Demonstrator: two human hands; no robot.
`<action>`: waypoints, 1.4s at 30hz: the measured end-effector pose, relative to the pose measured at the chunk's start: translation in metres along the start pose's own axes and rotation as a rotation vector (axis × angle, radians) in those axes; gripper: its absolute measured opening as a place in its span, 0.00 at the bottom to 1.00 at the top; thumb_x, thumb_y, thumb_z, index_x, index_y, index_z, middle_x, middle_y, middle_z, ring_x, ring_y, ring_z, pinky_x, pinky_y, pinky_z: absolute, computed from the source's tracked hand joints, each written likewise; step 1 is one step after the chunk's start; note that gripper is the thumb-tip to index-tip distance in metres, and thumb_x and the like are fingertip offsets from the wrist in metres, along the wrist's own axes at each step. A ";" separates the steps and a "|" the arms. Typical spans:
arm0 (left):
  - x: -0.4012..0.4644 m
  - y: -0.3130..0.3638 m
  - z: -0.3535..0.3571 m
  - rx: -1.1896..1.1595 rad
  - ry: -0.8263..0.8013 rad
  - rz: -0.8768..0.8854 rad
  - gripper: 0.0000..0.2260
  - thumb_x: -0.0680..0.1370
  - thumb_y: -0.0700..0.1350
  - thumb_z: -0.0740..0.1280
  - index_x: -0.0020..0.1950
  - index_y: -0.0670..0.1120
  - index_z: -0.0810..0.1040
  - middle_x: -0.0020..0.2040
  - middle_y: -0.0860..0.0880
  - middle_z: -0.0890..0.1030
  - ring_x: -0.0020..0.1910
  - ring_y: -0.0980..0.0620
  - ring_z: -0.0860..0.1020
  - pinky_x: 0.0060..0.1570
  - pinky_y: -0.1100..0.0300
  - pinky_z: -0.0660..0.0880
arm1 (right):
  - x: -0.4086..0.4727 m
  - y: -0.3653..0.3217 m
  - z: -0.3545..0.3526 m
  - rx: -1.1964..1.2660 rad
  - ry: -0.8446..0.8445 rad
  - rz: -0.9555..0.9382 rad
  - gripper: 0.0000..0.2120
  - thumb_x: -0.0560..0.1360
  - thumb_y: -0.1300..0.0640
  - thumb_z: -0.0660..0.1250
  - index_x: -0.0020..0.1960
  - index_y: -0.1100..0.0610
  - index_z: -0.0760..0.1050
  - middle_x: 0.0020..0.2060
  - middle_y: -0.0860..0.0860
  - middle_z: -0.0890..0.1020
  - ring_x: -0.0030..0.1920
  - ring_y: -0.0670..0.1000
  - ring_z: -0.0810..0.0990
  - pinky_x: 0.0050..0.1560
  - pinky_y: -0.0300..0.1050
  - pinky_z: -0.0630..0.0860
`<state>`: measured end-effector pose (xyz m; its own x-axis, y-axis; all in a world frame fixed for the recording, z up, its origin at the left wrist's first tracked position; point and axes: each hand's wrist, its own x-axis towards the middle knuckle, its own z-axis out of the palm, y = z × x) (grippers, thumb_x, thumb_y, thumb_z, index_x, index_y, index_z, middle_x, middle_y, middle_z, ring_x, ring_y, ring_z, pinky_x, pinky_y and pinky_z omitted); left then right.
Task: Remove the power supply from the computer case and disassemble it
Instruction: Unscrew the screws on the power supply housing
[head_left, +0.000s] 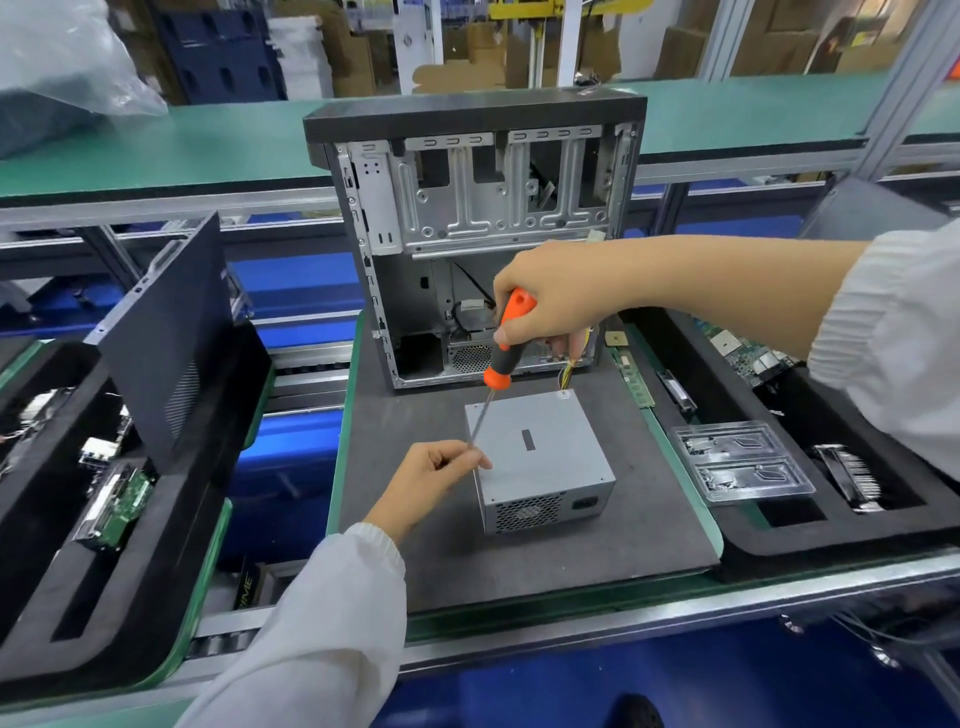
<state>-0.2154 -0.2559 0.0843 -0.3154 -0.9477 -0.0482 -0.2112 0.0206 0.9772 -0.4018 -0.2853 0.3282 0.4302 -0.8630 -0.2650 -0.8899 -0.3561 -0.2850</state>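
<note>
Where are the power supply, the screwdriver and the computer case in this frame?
power supply (540, 447), head view, on its flat grey top.
screwdriver (497, 371), head view, on the lower orange part of its handle.
computer case (467, 202), head view, on the metal drive bay inside.

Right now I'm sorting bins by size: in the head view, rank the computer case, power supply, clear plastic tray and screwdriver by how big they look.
1. computer case
2. power supply
3. clear plastic tray, nearly alike
4. screwdriver

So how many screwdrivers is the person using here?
1. The orange-and-black screwdriver has its handle gripped by the right hand and its tip pinched by the left hand. Others may be hidden.
</note>
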 end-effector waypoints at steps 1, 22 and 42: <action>0.000 -0.002 -0.001 -0.083 0.045 -0.027 0.12 0.82 0.43 0.64 0.41 0.42 0.82 0.28 0.53 0.66 0.28 0.54 0.61 0.29 0.65 0.61 | 0.002 0.007 0.001 0.049 0.043 0.010 0.12 0.76 0.50 0.66 0.49 0.59 0.74 0.25 0.48 0.82 0.26 0.48 0.83 0.35 0.41 0.78; -0.030 -0.048 0.020 0.341 -0.034 -0.113 0.26 0.77 0.44 0.71 0.72 0.56 0.66 0.61 0.59 0.75 0.61 0.63 0.73 0.56 0.77 0.66 | -0.025 0.152 0.199 0.710 0.174 0.285 0.11 0.72 0.58 0.69 0.46 0.54 0.66 0.33 0.49 0.71 0.31 0.47 0.67 0.35 0.43 0.64; -0.008 0.033 0.025 0.589 0.373 -0.153 0.31 0.79 0.64 0.58 0.22 0.47 0.57 0.19 0.51 0.60 0.22 0.52 0.61 0.28 0.60 0.59 | 0.005 0.157 0.140 0.740 0.080 0.155 0.24 0.75 0.42 0.67 0.32 0.60 0.68 0.23 0.51 0.75 0.26 0.49 0.74 0.30 0.39 0.71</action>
<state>-0.2427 -0.2396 0.1120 0.0728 -0.9973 0.0008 -0.7254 -0.0524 0.6864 -0.5187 -0.2949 0.1528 0.2713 -0.9169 -0.2927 -0.5932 0.0802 -0.8011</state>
